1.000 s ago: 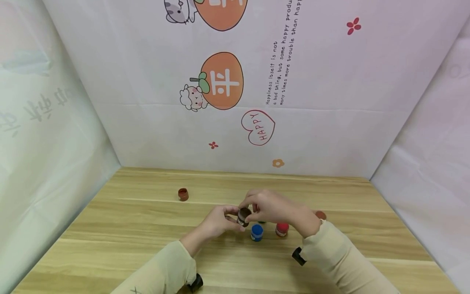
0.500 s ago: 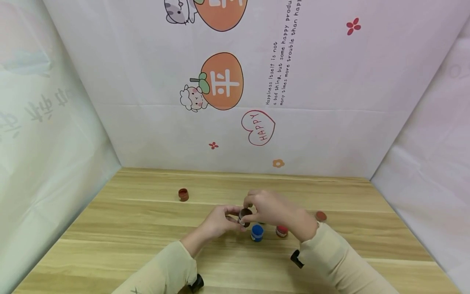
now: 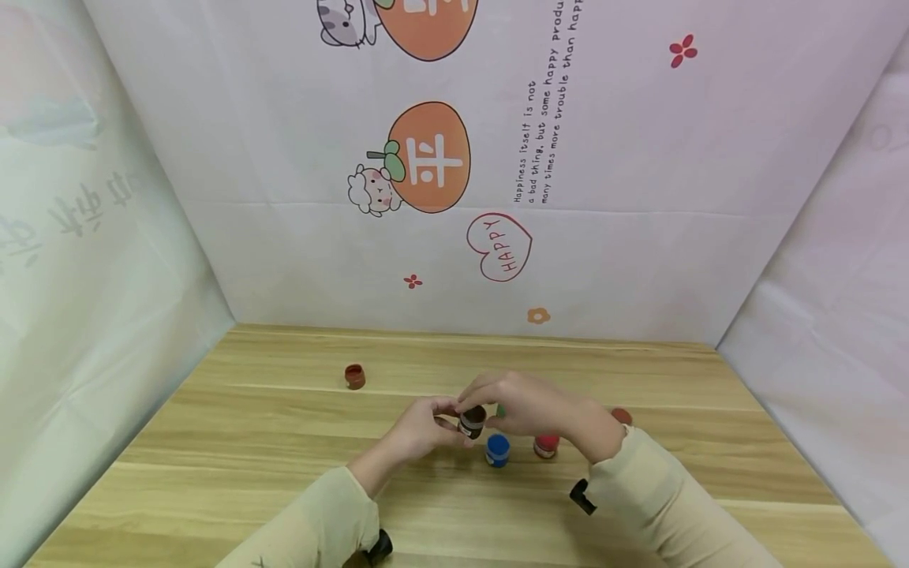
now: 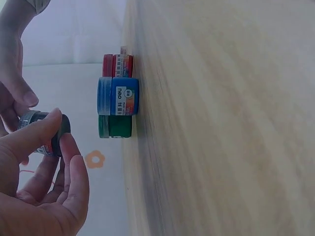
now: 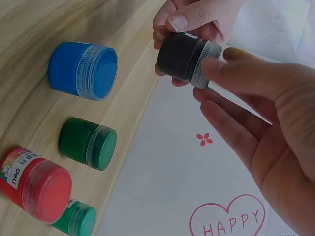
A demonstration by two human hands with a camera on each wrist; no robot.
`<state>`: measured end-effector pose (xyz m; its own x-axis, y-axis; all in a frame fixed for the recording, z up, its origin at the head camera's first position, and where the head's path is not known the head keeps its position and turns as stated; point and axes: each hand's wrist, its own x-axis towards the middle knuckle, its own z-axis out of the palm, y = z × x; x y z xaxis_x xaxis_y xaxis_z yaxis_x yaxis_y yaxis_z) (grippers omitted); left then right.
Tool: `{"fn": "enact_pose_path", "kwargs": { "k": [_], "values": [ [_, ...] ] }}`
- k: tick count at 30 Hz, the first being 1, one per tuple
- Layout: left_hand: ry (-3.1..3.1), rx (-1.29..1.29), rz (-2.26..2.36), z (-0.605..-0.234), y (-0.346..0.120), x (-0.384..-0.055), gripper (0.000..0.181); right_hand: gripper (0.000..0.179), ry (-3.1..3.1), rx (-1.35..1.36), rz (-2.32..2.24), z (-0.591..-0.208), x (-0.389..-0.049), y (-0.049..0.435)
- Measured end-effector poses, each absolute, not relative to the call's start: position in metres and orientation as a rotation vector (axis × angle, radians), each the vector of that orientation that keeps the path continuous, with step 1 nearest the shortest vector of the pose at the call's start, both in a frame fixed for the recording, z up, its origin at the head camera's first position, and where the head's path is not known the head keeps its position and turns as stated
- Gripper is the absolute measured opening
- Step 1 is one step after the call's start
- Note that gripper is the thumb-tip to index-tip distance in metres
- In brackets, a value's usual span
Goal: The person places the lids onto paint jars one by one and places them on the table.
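Observation:
My left hand grips a black paint jar above the table, thumb and fingers around its body. The jar lies tilted, with its clear ribbed lid towards my right hand. Around that lid the right fingers are spread wide and fairly straight; in the left wrist view the thumb stands slightly off it. Just below the hands stand a blue paint jar and a red paint jar. A dark green jar and a lighter green jar appear in the right wrist view.
A reddish-brown jar with its mouth uncovered stands at the back left of the wooden table. To the right, beyond the right wrist, lies a round reddish-brown lid. White printed sheets enclose the back and both sides.
My right thumb and fingers have twisted about the lid, then swung back and spread apart. The left hand keeps the black jar in nearly the same place.

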<state>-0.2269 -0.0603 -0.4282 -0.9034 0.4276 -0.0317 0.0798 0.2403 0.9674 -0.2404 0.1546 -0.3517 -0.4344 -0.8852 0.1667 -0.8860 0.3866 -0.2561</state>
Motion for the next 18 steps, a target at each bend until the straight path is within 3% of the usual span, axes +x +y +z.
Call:
{"fn": "enact_pose_path", "kwargs": {
  "k": [11, 18],
  "values": [
    [2.198, 0.487, 1.733, -0.4264, -0.0548, -0.2269, 0.043, 0.026, -2.595, 1.734, 0.459, -0.3485, -0.2389, 0.1520],
    [2.195, 0.478, 1.738, -0.4268, -0.0537, -0.2273, 0.049, 0.026, -2.707, 1.590, 0.473, -0.3484, -0.2378, 0.1512]
  ]
}}
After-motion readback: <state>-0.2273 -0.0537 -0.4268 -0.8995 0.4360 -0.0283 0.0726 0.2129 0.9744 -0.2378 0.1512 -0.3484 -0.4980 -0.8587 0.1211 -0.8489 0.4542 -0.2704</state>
